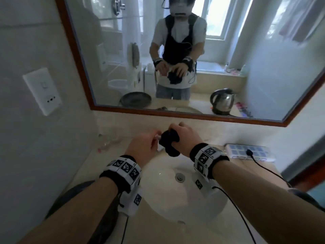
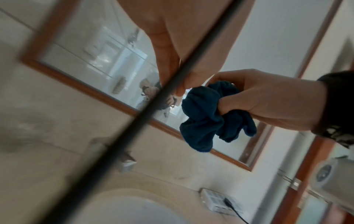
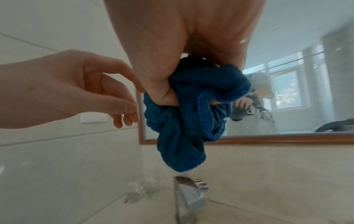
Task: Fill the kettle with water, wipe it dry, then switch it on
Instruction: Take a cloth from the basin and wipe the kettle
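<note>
My right hand [image 1: 177, 132] grips a bunched dark blue cloth [image 1: 169, 143] above the back of the sink basin [image 1: 158, 199]; its folds hang below my fist [image 3: 182, 136] [image 2: 201, 121]. Just left of the cloth, my left hand [image 1: 154, 138] holds nothing, its fingers [image 3: 130, 109] loosely curled and close to my right thumb. The steel kettle [image 1: 222, 101], with a black handle, shows only as a mirror reflection, standing on the counter. The chrome tap [image 3: 189, 191] stands below the cloth, mostly hidden by my hands in the head view.
Clear glasses [image 1: 107, 140] stand on the counter to the left of the tap. A white power strip [image 1: 249, 152] with a black plug and cord lies at the right. A dark round dish [image 1: 70, 199] sits at the near left. The mirror [image 1: 175, 50] covers the wall ahead.
</note>
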`<action>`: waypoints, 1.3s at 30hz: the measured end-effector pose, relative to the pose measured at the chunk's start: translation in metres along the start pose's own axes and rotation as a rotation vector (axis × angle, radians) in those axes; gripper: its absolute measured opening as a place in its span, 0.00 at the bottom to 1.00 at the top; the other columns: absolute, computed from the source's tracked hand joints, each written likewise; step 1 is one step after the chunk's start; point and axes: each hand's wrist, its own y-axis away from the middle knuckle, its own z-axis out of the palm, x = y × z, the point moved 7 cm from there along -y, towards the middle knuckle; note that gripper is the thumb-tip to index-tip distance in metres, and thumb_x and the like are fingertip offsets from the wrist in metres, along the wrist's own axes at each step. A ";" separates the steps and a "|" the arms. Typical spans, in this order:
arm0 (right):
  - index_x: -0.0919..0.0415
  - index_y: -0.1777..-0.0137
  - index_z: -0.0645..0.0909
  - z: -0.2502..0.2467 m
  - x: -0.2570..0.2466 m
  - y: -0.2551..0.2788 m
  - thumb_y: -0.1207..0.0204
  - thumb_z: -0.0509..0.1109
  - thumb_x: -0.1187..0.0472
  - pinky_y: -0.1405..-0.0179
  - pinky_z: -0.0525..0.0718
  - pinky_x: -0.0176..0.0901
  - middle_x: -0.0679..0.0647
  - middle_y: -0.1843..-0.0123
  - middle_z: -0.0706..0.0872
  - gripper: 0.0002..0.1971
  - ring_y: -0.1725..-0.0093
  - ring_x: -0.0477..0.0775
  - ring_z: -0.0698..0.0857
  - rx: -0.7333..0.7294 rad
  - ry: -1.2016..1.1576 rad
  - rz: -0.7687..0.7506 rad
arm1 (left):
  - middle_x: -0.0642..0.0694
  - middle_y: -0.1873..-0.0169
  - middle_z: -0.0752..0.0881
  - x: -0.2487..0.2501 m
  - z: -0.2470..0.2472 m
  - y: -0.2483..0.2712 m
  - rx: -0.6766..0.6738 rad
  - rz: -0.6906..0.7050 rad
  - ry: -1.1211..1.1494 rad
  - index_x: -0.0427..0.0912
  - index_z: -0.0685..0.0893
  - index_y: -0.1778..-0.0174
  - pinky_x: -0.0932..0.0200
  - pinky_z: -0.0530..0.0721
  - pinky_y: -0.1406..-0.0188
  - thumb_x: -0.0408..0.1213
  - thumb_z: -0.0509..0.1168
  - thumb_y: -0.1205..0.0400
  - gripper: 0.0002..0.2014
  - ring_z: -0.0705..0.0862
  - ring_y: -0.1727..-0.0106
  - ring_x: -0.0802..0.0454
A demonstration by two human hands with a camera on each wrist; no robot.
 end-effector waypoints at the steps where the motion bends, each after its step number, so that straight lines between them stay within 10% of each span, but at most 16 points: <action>1: 0.56 0.39 0.78 -0.014 0.018 0.009 0.27 0.69 0.60 0.50 0.82 0.50 0.60 0.46 0.79 0.16 0.47 0.65 0.82 0.027 0.009 0.030 | 0.45 0.63 0.87 0.016 0.011 -0.010 -0.011 0.032 0.004 0.45 0.80 0.42 0.55 0.82 0.63 0.30 0.62 0.21 0.12 0.82 0.65 0.49; 20: 0.55 0.41 0.79 -0.121 0.334 0.246 0.33 0.71 0.61 0.51 0.81 0.47 0.59 0.47 0.80 0.18 0.46 0.63 0.82 0.264 -0.057 0.633 | 0.49 0.67 0.84 0.308 0.286 -0.039 -0.420 0.505 -0.016 0.49 0.80 0.46 0.57 0.76 0.66 0.32 0.62 0.26 0.14 0.77 0.69 0.50; 30: 0.52 0.39 0.77 -0.064 0.377 0.344 0.33 0.71 0.58 0.46 0.83 0.49 0.53 0.45 0.81 0.20 0.44 0.57 0.82 0.535 -0.321 0.829 | 0.43 0.69 0.79 0.290 0.371 -0.006 -0.560 0.223 -0.172 0.41 0.73 0.54 0.49 0.78 0.65 0.45 0.49 0.15 0.13 0.80 0.65 0.38; 34: 0.60 0.32 0.76 -0.011 0.365 0.360 0.29 0.70 0.58 0.37 0.69 0.36 0.56 0.36 0.77 0.24 0.36 0.56 0.74 0.834 -0.493 0.898 | 0.31 0.57 0.84 0.279 0.384 0.004 -0.522 0.220 -0.078 0.40 0.74 0.53 0.48 0.76 0.62 0.41 0.47 0.14 0.13 0.82 0.58 0.33; 39: 0.68 0.37 0.72 0.057 0.354 0.366 0.28 0.59 0.53 0.37 0.76 0.51 0.61 0.40 0.74 0.23 0.41 0.61 0.75 1.124 -0.576 1.038 | 0.26 0.56 0.84 0.276 0.386 0.005 -0.451 0.199 -0.023 0.36 0.75 0.56 0.41 0.79 0.56 0.43 0.45 0.14 0.17 0.82 0.54 0.28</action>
